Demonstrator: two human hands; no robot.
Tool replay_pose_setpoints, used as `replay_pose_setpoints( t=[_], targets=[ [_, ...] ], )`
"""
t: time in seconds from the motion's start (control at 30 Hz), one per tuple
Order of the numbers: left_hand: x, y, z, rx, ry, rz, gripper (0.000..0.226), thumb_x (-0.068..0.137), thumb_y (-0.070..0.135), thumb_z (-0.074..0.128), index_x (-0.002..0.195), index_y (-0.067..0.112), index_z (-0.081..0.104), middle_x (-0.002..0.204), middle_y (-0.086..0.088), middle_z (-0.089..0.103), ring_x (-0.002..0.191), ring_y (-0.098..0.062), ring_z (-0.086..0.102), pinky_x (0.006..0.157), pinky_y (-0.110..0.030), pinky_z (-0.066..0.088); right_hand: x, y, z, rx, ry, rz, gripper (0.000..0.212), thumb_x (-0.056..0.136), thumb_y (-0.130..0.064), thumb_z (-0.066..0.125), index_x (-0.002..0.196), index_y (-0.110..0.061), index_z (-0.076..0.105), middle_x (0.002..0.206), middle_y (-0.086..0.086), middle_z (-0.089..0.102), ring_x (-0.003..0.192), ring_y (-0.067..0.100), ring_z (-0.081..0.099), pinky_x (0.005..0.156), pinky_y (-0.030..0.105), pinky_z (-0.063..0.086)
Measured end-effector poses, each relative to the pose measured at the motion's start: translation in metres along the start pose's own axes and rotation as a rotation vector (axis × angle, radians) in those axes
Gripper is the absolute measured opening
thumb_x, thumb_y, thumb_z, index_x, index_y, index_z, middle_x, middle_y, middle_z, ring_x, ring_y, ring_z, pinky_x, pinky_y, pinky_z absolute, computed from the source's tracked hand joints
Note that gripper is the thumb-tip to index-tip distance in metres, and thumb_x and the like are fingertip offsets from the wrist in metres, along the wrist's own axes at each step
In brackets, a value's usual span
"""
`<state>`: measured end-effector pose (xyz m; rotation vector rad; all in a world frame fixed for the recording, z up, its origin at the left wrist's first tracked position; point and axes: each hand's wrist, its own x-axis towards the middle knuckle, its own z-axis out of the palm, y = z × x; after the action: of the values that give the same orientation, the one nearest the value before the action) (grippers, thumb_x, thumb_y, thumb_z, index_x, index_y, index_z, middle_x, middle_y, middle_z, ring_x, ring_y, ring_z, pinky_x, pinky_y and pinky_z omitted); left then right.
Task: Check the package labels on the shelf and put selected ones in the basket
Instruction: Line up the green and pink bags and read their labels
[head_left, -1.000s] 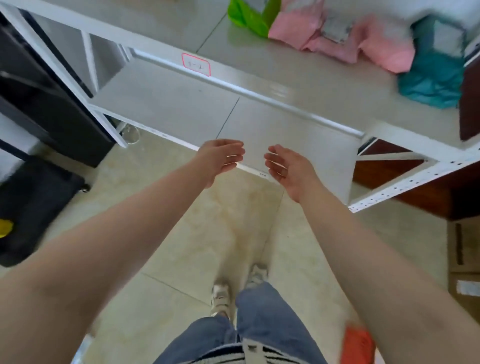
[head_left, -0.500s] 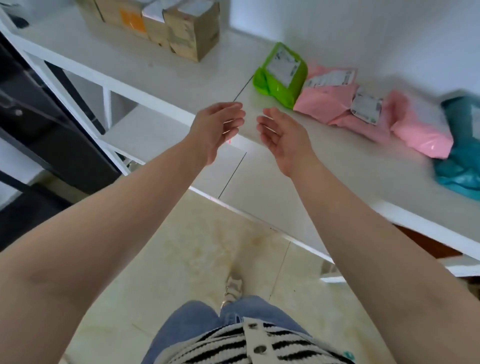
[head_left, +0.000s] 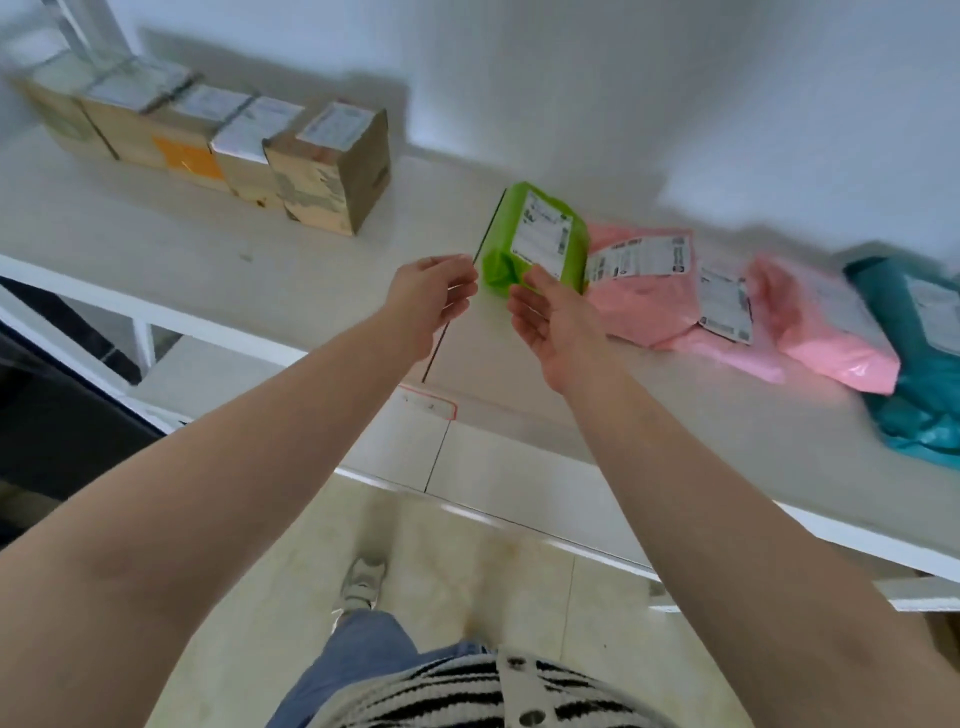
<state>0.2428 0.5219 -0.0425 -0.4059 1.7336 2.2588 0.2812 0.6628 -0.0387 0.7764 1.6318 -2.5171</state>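
Note:
A green package with a white label lies on the white shelf. To its right lie pink packages with labels and a teal package. My right hand hovers at the green package's near end, fingertips touching or just short of it, fingers apart. My left hand hangs just left of that package, fingers apart, holding nothing. No basket is in view.
Several cardboard boxes with labels stand in a row at the shelf's back left. A red-outlined tag sits on the shelf's front edge. A lower shelf shows below, then the tiled floor.
The view has tilted up from the floor to the upper shelf. Both hands have risen and moved forward to the green package.

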Motion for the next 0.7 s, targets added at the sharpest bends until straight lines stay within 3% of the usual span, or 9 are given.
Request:
replay_pose_setpoints(
  t=[0.1,0.23,0.37,0.4,0.47,0.53,0.63,0.7],
  targets=[
    [0.03,0.011,-0.006,0.082,-0.06,-0.048,0.008,0.09,0.02,0.066,0.084,0.016,0.061,0.081,0.0,0.064,0.07,-0.01,0.06,0.07,-0.021,0.051,0.015,0.003,0.014,0.072,0.149,-0.059,0.01,0.091,-0.022,0.069,0.094,-0.013,0.065,0.077,0.001,0.066,0.062,0.009,0.059,0.058,0.018,0.05],
    [0.069,0.031,-0.014,0.188,-0.138,-0.091,0.015,0.089,0.026,0.068,0.08,0.018,0.059,0.077,0.002,0.059,0.068,-0.01,0.056,0.069,-0.022,0.049,0.033,0.009,0.028,0.2,0.488,-0.168,0.01,0.091,-0.014,0.068,0.087,-0.014,0.058,0.072,0.0,0.054,0.053,0.008,0.042,0.045,0.017,0.035],
    [0.094,0.04,-0.005,0.288,-0.226,-0.137,0.022,0.086,0.034,0.07,0.092,0.014,0.063,0.085,-0.001,0.058,0.074,-0.014,0.056,0.082,-0.031,0.053,0.039,0.014,0.036,0.174,0.662,-0.097,0.02,0.092,-0.022,0.067,0.108,-0.014,0.059,0.096,0.001,0.056,0.08,0.013,0.048,0.062,0.023,0.043],
    [0.097,0.04,0.0,0.296,-0.257,-0.155,0.029,0.086,0.035,0.07,0.1,0.011,0.064,0.087,-0.003,0.059,0.072,-0.014,0.059,0.079,-0.03,0.054,0.039,0.014,0.037,0.186,0.674,-0.085,0.027,0.092,-0.023,0.066,0.116,-0.013,0.058,0.103,0.002,0.056,0.088,0.015,0.05,0.064,0.024,0.044],
    [0.098,0.04,0.013,0.268,-0.317,-0.211,0.039,0.087,0.033,0.069,0.114,0.004,0.063,0.092,-0.007,0.065,0.059,-0.011,0.063,0.058,-0.021,0.056,0.039,0.014,0.042,0.209,0.682,-0.069,0.038,0.092,-0.026,0.066,0.126,-0.013,0.055,0.12,0.008,0.059,0.099,0.019,0.052,0.066,0.026,0.046],
    [0.1,0.037,0.024,0.252,-0.351,-0.245,0.057,0.079,0.039,0.075,0.119,0.002,0.06,0.107,-0.01,0.069,0.066,-0.015,0.067,0.051,-0.021,0.057,0.039,0.012,0.045,0.205,0.695,-0.065,0.04,0.093,-0.025,0.066,0.129,-0.014,0.054,0.131,0.01,0.058,0.106,0.021,0.053,0.067,0.027,0.048],
    [0.134,0.008,0.036,0.327,-0.317,-0.232,0.108,0.036,0.059,0.083,0.125,0.004,0.056,0.118,-0.013,0.068,0.094,-0.029,0.07,0.08,-0.042,0.06,0.04,0.009,0.047,0.176,0.689,-0.07,0.029,0.094,-0.022,0.064,0.121,-0.016,0.056,0.132,0.01,0.058,0.113,0.024,0.054,0.072,0.03,0.049],
    [0.154,-0.009,0.039,0.326,-0.291,-0.22,0.101,0.039,0.052,0.081,0.124,0.005,0.055,0.117,-0.013,0.068,0.098,-0.031,0.069,0.085,-0.045,0.058,0.04,0.009,0.046,0.166,0.673,-0.061,0.023,0.094,-0.021,0.065,0.114,-0.018,0.055,0.127,0.011,0.058,0.106,0.023,0.053,0.072,0.03,0.049]
  ],
)
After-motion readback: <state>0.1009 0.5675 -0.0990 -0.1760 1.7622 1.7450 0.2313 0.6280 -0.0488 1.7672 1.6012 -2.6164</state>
